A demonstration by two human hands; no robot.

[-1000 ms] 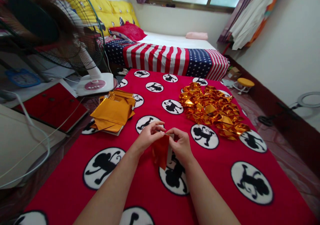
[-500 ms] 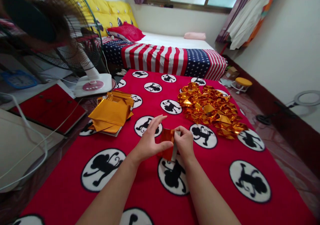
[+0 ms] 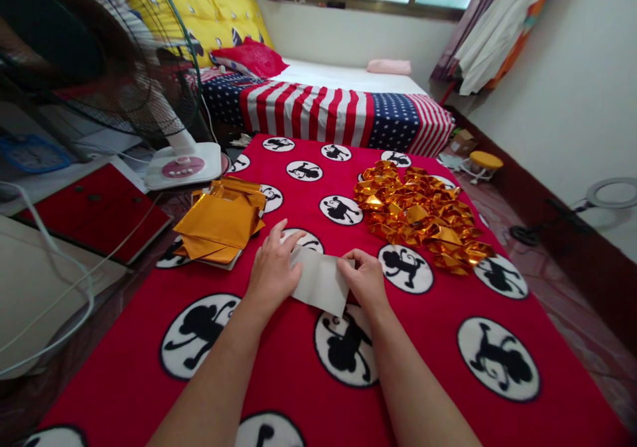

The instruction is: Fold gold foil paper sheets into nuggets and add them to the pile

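Observation:
A small sheet of foil paper lies pale side up, low over the red cloth, with a faint crease down its middle. My right hand pinches its right edge between thumb and fingers. At the left edge, my left hand has its fingers spread, and its thumb touches the paper. What the left fingertips do behind the edge is partly hidden. To the left lies a stack of gold foil sheets. A pile of folded, shiny gold foil pieces sits to the right.
The red cloth with monkey circles covers the surface under my hands. A fan stands at the left beside a red panel. Beyond are a bed, a yellow stool and a ring-shaped stand.
The foil paper, earlier folded with its orange side showing, is now opened out pale side up. My left hand has moved left with the paper's left side; my right hand keeps its pinch.

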